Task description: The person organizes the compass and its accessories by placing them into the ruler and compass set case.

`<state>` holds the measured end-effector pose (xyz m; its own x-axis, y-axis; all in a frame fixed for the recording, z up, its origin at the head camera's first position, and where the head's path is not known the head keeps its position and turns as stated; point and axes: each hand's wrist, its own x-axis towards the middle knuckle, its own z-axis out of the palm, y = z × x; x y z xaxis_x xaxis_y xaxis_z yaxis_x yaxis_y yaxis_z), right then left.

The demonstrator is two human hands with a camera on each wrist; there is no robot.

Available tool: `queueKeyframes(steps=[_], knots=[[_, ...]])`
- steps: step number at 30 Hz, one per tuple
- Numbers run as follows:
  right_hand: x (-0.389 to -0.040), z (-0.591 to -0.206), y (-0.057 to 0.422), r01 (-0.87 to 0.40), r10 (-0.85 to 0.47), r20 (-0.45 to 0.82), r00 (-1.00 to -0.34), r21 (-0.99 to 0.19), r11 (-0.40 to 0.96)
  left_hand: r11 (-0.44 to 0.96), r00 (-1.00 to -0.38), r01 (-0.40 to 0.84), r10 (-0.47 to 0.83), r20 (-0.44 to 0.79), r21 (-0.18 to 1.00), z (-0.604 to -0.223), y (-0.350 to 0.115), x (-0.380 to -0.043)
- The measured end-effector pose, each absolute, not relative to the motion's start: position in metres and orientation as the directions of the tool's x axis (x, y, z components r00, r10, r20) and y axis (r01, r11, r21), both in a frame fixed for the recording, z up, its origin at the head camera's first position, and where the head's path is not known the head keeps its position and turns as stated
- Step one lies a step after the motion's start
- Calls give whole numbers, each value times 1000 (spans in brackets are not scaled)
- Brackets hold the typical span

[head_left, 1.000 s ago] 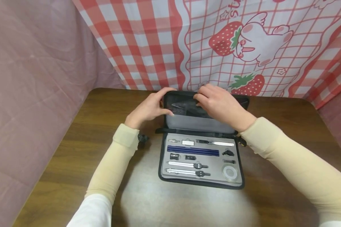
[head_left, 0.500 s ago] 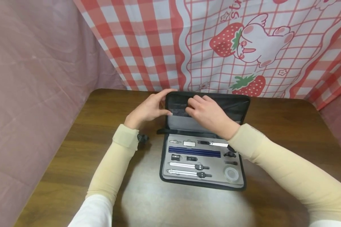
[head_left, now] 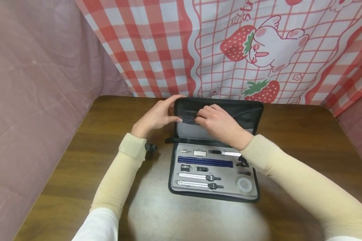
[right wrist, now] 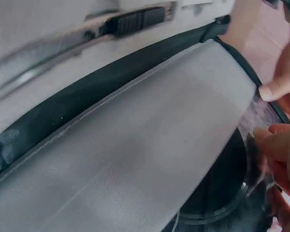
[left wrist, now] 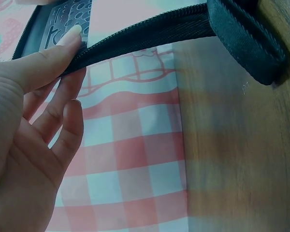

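A black zippered drawing-set case lies unfolded on the table, its lid raised at the back. My left hand grips the lid's left edge between thumb and fingers; in the left wrist view the thumb lies over a clear stencil template with cut-out shapes. My right hand is at the lid's grey pocket, fingers curled. Its thumb and fingers pinch the clear plastic template near the pocket's edge in the right wrist view. A curved clear edge, like a protractor's, shows in the pocket.
In the case's foam tray sit blue pencils, two compasses, a sharpener, an eraser, a utility knife and a round tape-like roll. A checked strawberry cloth hangs behind the table.
My right hand has moved left and down across the lid, toward the left hand, and its sleeve now overlaps the case's right side. The left hand has kept its grip on the lid.
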<state>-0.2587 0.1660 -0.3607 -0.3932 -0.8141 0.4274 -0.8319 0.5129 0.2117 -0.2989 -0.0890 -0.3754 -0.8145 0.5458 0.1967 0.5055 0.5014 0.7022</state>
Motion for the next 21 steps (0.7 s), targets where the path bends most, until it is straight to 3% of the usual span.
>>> queueKeyframes(steps=[4, 9, 16, 21], knots=[[-256, -352, 181, -816, -748, 512, -423, 145, 560, 498, -811, 513, 548, 205, 700, -376, -89, -300], [-252, -347, 203, -758, -623, 592, -511, 31, 651, 496, -809, 512, 552, 200, 701, -378, -88, -300], [-244, -361, 221, -657, -451, 615, -647, -150, 739, 480, -797, 530, 564, 216, 699, -381, -88, -301], [-244, -366, 220, -585, -322, 628, -709, -268, 766, 484, -803, 523, 556, 216, 701, -380, -88, -301]])
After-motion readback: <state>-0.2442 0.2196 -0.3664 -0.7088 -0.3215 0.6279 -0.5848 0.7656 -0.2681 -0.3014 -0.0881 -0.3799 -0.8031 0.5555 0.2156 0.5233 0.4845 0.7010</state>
